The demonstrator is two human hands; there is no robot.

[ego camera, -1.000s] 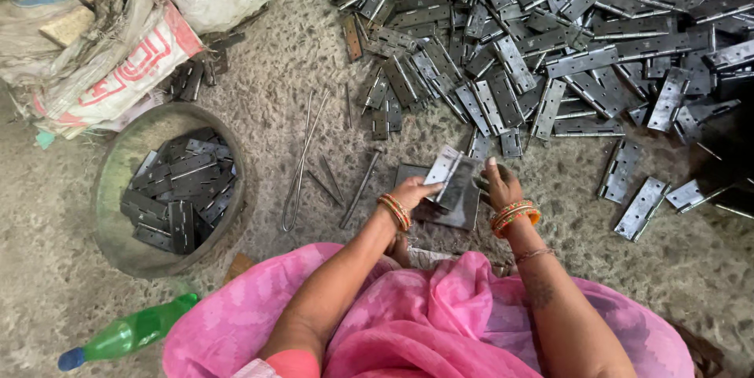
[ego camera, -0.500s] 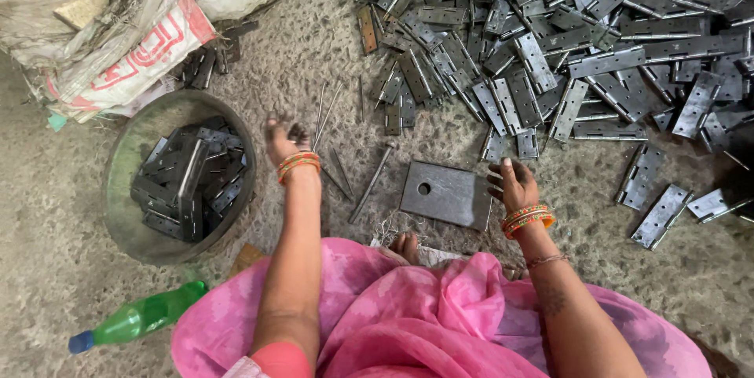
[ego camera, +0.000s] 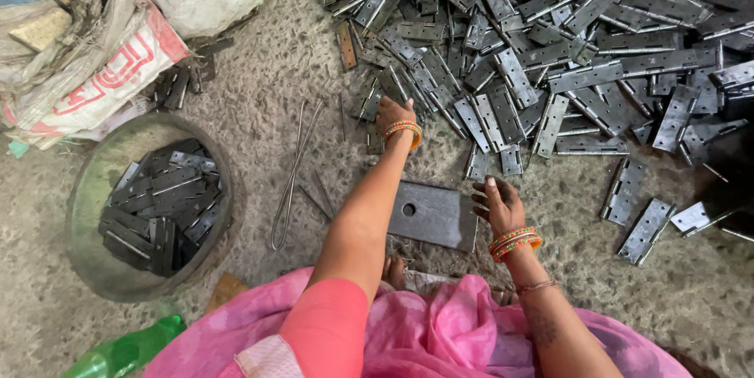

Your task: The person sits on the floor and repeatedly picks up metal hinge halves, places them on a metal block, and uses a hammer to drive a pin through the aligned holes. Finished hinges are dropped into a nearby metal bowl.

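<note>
rough concrete floor [ego camera: 259, 72] bears a heap of metal hinges [ego camera: 550, 40], a flat steel plate [ego camera: 433, 215], a bowl [ego camera: 82, 213], sacks [ego camera: 86, 56], a green bottle [ego camera: 118, 354]

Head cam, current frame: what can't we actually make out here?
- Left hand: fingertips sit at the edge of the hinge pile; grip on a hinge not discernible.
- Right hand: its palm faces down, so anything under it is hidden.
- Round tub: stacked hinges cover its bottom.
- Green bottle: cut off by the bottom edge.
- Flat plate: near corner behind the left arm.
</note>
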